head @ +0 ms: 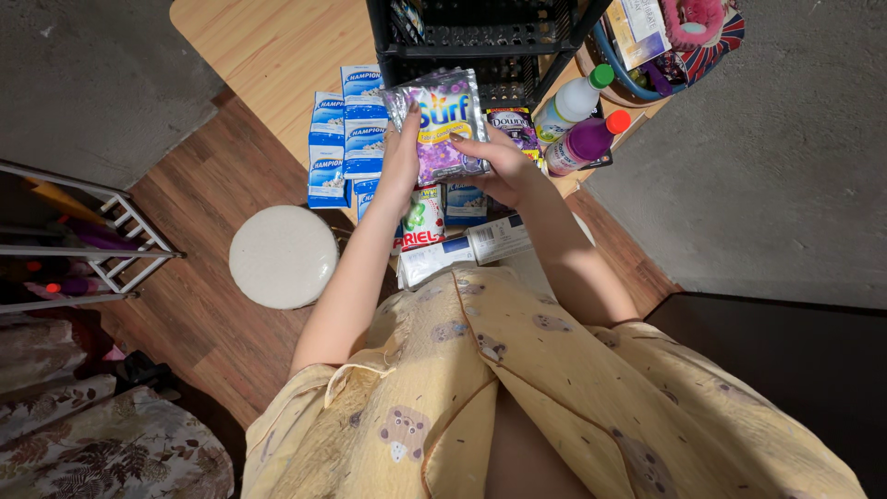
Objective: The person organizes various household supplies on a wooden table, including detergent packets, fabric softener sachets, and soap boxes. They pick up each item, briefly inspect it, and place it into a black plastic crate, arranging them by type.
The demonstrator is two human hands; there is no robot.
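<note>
1. Purple sachet pack (445, 125): shiny, flat, held upright above the wooden worktop (268, 46), in front of the black crate rack (480, 37).
2. Left hand (401, 157): clamped on the pack's left edge, fingers behind, thumb in front.
3. Right hand (499, 166): gripping the pack's lower right corner; the two hands stand apart, one at each side.
4. Blue-and-white boxes (346, 129): stacked in rows on the worktop, just left of the pack.
5. Two bottles (577, 125): one white with green cap, one purple with red cap, lying right of the pack.
6. Round white stool (283, 256): on the wood floor, lower left.
</note>
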